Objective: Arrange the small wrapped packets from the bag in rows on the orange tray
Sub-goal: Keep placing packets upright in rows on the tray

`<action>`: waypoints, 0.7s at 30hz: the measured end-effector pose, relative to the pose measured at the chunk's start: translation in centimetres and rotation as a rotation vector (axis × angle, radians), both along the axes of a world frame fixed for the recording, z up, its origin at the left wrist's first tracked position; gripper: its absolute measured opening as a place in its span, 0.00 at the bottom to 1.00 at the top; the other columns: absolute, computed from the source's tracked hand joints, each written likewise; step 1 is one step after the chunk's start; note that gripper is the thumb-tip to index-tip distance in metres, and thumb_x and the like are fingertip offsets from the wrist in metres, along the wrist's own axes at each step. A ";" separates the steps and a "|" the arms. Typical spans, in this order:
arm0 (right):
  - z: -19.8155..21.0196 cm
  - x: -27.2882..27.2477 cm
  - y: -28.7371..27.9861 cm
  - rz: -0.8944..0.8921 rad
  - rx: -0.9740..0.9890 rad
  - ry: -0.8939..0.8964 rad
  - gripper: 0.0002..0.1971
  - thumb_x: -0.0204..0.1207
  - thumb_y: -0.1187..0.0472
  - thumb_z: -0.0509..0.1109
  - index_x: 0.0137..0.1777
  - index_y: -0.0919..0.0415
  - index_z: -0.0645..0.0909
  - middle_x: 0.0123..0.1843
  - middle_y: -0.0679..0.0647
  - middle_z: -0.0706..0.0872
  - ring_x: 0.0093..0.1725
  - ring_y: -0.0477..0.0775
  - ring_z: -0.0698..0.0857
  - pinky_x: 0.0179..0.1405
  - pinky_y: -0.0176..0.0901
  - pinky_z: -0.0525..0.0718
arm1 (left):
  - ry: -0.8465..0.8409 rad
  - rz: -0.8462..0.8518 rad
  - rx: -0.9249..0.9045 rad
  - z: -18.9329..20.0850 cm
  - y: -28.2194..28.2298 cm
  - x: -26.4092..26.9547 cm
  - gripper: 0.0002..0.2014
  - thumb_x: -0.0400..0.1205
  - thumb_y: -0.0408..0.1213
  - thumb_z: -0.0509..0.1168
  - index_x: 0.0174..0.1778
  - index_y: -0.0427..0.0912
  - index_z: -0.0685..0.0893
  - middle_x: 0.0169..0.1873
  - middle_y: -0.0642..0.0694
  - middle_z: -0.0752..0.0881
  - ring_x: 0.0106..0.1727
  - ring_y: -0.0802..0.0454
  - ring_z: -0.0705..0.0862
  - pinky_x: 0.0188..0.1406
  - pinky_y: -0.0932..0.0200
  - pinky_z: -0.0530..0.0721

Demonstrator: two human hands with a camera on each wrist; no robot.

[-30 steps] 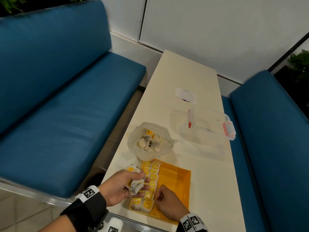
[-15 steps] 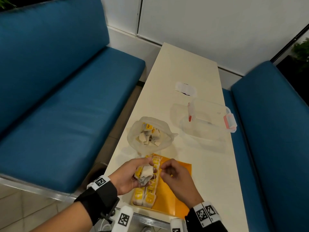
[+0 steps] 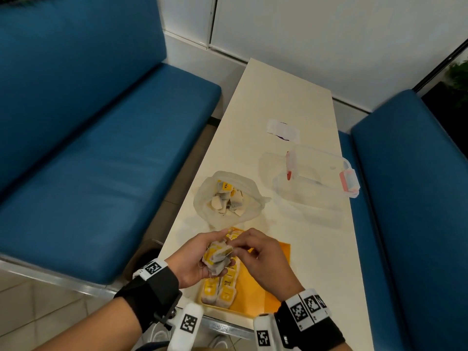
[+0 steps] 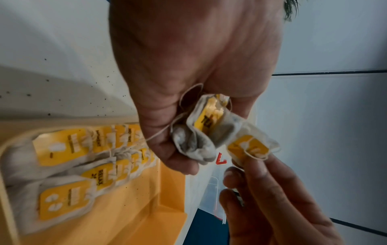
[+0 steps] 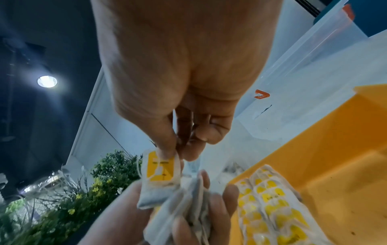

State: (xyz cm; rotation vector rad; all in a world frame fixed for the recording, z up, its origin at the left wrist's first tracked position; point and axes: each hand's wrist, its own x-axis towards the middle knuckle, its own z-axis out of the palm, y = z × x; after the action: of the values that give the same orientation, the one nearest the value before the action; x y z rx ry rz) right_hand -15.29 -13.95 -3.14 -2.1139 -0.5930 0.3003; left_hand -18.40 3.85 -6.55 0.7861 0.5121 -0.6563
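My left hand [image 3: 195, 259] grips a bunch of small tea packets [image 3: 217, 257] with yellow tags above the orange tray [image 3: 263, 292], seen close in the left wrist view as bunched packets [image 4: 201, 137]. My right hand [image 3: 253, 252] pinches the top of one packet [image 5: 160, 167] at the edge of that bunch, thumb and forefinger closed on it. Two rows of packets [image 3: 222, 287] lie along the tray's left side. The clear bag [image 3: 228, 198] with several more packets stands just beyond the tray.
A clear plastic box [image 3: 316, 178] with pink clips sits on the white table [image 3: 278, 97] to the right of the bag. A small white wrapper [image 3: 282, 130] lies farther back. Blue benches [image 3: 88, 148] flank the table on both sides.
My right hand rose from the tray's packet rows to the bunch in my left hand and now pinches one packet. The left hand lifted slightly with its bunch.
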 end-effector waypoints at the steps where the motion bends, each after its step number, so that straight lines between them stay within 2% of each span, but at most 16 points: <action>1: 0.4 0.2 0.0 -0.021 -0.003 -0.002 0.07 0.76 0.67 0.77 0.48 0.55 0.92 0.44 0.43 0.87 0.45 0.40 0.85 0.42 0.24 0.76 | -0.003 -0.004 -0.010 0.0 0.1 0.0 0.21 0.83 0.50 0.68 0.65 0.38 0.84 0.48 0.36 0.88 0.45 0.42 0.89 0.38 0.52 0.86; 6: 2.2 1.7 -0.6 -0.135 -0.003 0.097 0.06 0.74 0.66 0.77 0.45 0.54 0.90 0.38 0.45 0.89 0.39 0.41 0.84 0.41 0.33 0.83 | -0.052 0.011 -0.048 -0.1 0.5 -0.2 0.24 0.81 0.49 0.69 0.68 0.39 0.86 0.50 0.37 0.89 0.43 0.43 0.89 0.34 0.53 0.86; 10: 2.8 2.3 -0.6 -0.155 -0.073 0.131 0.07 0.73 0.65 0.77 0.41 0.51 0.89 0.35 0.45 0.89 0.35 0.44 0.85 0.39 0.39 0.86 | -0.205 -0.009 -0.009 0.0 0.8 -0.4 0.25 0.80 0.53 0.74 0.69 0.43 0.86 0.52 0.41 0.89 0.49 0.46 0.88 0.36 0.55 0.86; 12: 2.8 2.3 -0.6 -0.155 -0.089 0.141 0.07 0.73 0.65 0.77 0.40 0.51 0.88 0.35 0.47 0.89 0.36 0.50 0.86 0.40 0.45 0.87 | -0.274 -0.029 0.099 0.0 0.6 -0.3 0.24 0.76 0.49 0.78 0.68 0.47 0.86 0.52 0.43 0.90 0.50 0.46 0.89 0.39 0.54 0.85; 14: 2.9 2.3 -0.5 -0.169 -0.106 0.144 0.06 0.73 0.65 0.77 0.39 0.52 0.88 0.35 0.50 0.89 0.37 0.54 0.87 0.40 0.48 0.88 | -0.294 -0.007 0.202 -0.1 0.4 0.0 0.20 0.76 0.42 0.80 0.63 0.43 0.87 0.48 0.41 0.90 0.48 0.47 0.89 0.40 0.55 0.84; 16: 2.9 2.3 -0.5 -0.185 -0.125 0.131 0.06 0.73 0.64 0.77 0.38 0.53 0.87 0.34 0.49 0.89 0.35 0.50 0.86 0.38 0.45 0.87 | -0.300 0.030 0.256 -0.3 0.3 0.1 0.15 0.76 0.38 0.79 0.57 0.39 0.88 0.44 0.39 0.90 0.45 0.46 0.90 0.37 0.55 0.85; 17: 2.9 2.3 -0.4 -0.189 -0.139 0.115 0.05 0.73 0.64 0.77 0.38 0.53 0.88 0.34 0.48 0.88 0.34 0.45 0.85 0.36 0.39 0.86 | -0.305 0.038 0.268 -0.4 0.2 0.1 0.14 0.76 0.37 0.79 0.55 0.38 0.88 0.43 0.39 0.90 0.44 0.45 0.90 0.35 0.56 0.85; 19: 3.1 2.3 -0.4 -0.193 -0.176 0.076 0.05 0.73 0.65 0.77 0.38 0.55 0.88 0.35 0.47 0.89 0.34 0.39 0.83 0.35 0.30 0.81 | -0.313 0.037 0.292 -0.5 0.3 0.0 0.12 0.76 0.36 0.79 0.53 0.38 0.88 0.41 0.39 0.90 0.43 0.45 0.89 0.32 0.57 0.85; 21: 3.2 2.4 -0.6 -0.196 -0.202 0.051 0.04 0.73 0.65 0.77 0.39 0.56 0.88 0.35 0.47 0.89 0.35 0.37 0.82 0.36 0.27 0.80 | -0.309 0.024 0.330 -0.7 0.4 -0.1 0.12 0.77 0.37 0.79 0.53 0.38 0.88 0.41 0.39 0.90 0.43 0.44 0.89 0.33 0.56 0.84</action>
State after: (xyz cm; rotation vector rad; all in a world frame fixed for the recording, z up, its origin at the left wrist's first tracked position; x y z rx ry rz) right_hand -12.90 -14.52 0.03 -2.3311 -0.3332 0.3127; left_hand -18.54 4.23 -7.27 1.1689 0.3492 -0.4208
